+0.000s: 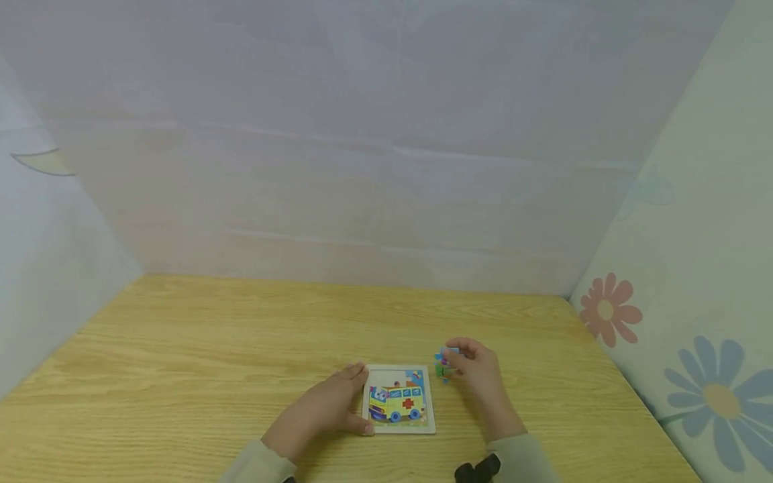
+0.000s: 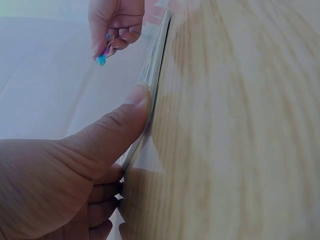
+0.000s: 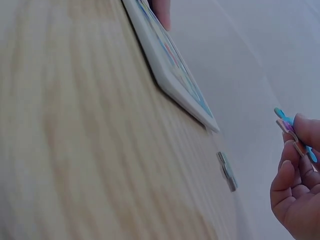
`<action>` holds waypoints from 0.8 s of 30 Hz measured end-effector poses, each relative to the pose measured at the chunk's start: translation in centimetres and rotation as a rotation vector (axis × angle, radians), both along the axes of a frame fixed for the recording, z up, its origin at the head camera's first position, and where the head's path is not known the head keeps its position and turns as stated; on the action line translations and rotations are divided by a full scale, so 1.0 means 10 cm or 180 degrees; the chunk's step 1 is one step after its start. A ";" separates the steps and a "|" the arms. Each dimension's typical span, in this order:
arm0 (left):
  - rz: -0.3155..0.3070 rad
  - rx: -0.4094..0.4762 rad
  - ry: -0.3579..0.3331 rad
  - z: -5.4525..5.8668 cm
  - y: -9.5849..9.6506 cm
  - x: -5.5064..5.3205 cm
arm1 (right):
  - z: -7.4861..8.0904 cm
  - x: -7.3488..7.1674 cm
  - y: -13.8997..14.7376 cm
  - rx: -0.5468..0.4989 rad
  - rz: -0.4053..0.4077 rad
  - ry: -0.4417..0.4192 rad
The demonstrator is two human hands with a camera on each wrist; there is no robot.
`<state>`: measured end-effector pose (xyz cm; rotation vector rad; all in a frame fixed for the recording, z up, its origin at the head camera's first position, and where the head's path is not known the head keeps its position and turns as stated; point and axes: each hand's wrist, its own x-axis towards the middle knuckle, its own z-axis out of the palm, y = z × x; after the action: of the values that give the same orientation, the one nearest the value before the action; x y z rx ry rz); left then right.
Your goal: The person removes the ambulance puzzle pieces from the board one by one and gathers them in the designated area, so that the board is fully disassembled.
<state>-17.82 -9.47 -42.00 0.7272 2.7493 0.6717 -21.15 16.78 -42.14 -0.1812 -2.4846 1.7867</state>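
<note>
the puzzle [image 1: 399, 401] shows yellow, blue and red.

Left hand [image 1: 331, 402]: low, thumb extended, set apart from fingers; right hand [image 1: 481, 374]: raised, thumb and fingertips pinched, other fingers curled; left forearm [image 1: 256, 464], right forearm [image 1: 524, 461] sleeved, slanting inward
</note>
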 end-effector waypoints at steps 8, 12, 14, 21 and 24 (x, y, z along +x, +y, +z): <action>0.0009 0.0021 -0.0018 -0.01 0.00 0.00 | -0.08 -0.03 0.16 -0.0344 -0.0202 -0.0167; -0.0003 0.0024 -0.0011 -0.02 -0.01 0.00 | -0.11 -0.05 0.24 -0.0388 -0.0259 -0.0230; -0.0006 0.0019 -0.0008 -0.02 -0.01 0.00 | -0.13 -0.06 0.26 -0.0252 -0.0272 -0.0231; -0.0006 0.0044 0.0002 -0.04 -0.01 -0.01 | -0.16 -0.09 0.30 0.0142 -0.0302 -0.0279; -0.0016 0.0039 0.0026 -0.05 -0.01 -0.01 | -0.17 -0.10 0.30 0.0344 -0.0270 -0.0274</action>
<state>-17.94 -9.61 -42.52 0.7410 2.7523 0.6868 -22.14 19.82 -43.83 -0.3579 -2.5814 1.6413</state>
